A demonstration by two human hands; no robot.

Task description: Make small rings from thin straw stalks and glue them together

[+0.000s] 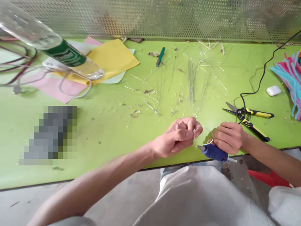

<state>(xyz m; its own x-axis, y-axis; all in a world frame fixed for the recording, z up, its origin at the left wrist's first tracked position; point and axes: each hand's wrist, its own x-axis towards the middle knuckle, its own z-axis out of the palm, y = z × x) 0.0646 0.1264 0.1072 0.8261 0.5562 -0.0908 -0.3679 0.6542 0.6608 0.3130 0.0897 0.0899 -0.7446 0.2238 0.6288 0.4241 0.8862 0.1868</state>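
Observation:
My left hand (180,136) pinches a thin, pale loop of wire (212,133) between thumb and fingers near the table's front edge. The loop curves out to the right, toward my other hand. In my right hand (228,137) is a blue hot glue gun (213,152), its fingers wrapped round it. The metal nozzle points left, just below and right of my left fingertips. A glue stick (232,159) pokes out of its back end. Whether the nozzle touches the wire I cannot tell.
Loose thin wires (191,81) lie beyond my hands. Yellow-black pruning shears (249,117) rest at the right, with a black cord, a white case (273,90) and pipe cleaners (289,78). A green cutter (160,56), coloured paper (115,61), a water bottle (63,51) and a pixelated dark object (50,135) are farther left.

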